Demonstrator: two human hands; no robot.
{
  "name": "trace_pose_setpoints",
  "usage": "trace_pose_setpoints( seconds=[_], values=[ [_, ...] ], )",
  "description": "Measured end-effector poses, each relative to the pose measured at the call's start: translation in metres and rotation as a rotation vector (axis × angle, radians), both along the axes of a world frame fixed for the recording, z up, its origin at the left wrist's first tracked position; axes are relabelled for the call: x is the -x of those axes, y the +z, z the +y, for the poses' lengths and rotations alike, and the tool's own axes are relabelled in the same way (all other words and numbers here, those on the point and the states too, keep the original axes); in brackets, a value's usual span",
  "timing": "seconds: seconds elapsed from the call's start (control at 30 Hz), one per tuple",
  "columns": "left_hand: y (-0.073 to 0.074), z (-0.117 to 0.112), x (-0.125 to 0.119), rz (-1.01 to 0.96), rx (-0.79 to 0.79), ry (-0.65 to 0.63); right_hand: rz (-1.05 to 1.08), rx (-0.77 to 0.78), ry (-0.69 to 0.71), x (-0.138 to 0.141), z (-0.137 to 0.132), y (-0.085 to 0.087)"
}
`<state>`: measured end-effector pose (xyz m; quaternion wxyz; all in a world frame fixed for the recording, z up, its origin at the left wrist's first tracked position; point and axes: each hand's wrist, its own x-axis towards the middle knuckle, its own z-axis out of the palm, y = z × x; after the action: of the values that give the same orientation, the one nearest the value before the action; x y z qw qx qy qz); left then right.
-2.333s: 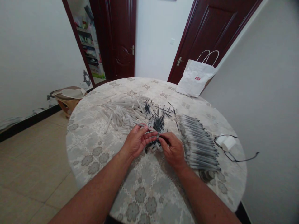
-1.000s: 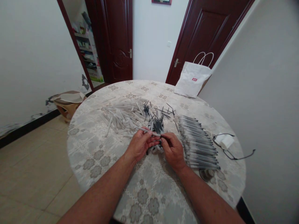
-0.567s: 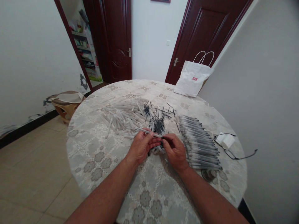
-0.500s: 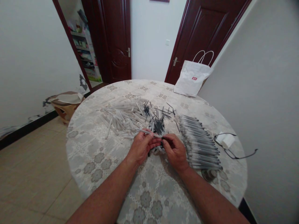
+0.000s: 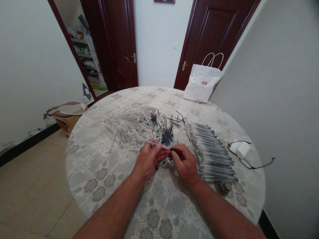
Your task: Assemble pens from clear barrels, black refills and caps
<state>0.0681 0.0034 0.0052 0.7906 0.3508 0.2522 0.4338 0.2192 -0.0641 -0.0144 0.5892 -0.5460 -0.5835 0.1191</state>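
Note:
My left hand [image 5: 147, 159] is closed around a whitish pen barrel [image 5: 156, 143], which slants down to the right. At the barrel's right end, my right hand [image 5: 185, 162] pinches a small black pen part [image 5: 171, 150]; its exact shape is hidden by the fingers. Just beyond the hands lies a bunch of thin black pen refills [image 5: 166, 135]. A wide heap of loose whitish barrels [image 5: 124, 127] spreads to the left. To the right of my right hand, pens with dark ends [image 5: 215, 152] lie side by side in a stack.
A round table with a flowered cloth [image 5: 99, 182] carries everything. Eyeglasses [image 5: 245, 163] and a white block [image 5: 241, 149] lie at the right, near a dark round object [image 5: 223, 188]. A white paper bag [image 5: 201, 83] stands at the back. A stool [image 5: 67, 116] is at the left.
The view has shifted slightly. Both hands keep nearly the same place and hold, with the barrel and black part still together between them.

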Motion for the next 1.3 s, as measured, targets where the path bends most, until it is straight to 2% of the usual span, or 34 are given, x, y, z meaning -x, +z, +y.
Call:
trace_pose_setpoints(
  seconds=[0.43,0.9,1.3],
  values=[
    [-0.0027,0.0041,0.0005,0.094,-0.084,0.058,0.036,0.019,0.034,0.0004,0.0046,-0.0038],
    [-0.0052,0.0054,-0.0001,0.1,-0.072,0.081,0.044,0.042,0.052,-0.0005,0.0057,0.0005],
    [-0.0013,0.0034,0.0001,0.14,-0.101,0.052,0.028,0.237,0.002,-0.0026,0.0031,0.0027]
  ],
)
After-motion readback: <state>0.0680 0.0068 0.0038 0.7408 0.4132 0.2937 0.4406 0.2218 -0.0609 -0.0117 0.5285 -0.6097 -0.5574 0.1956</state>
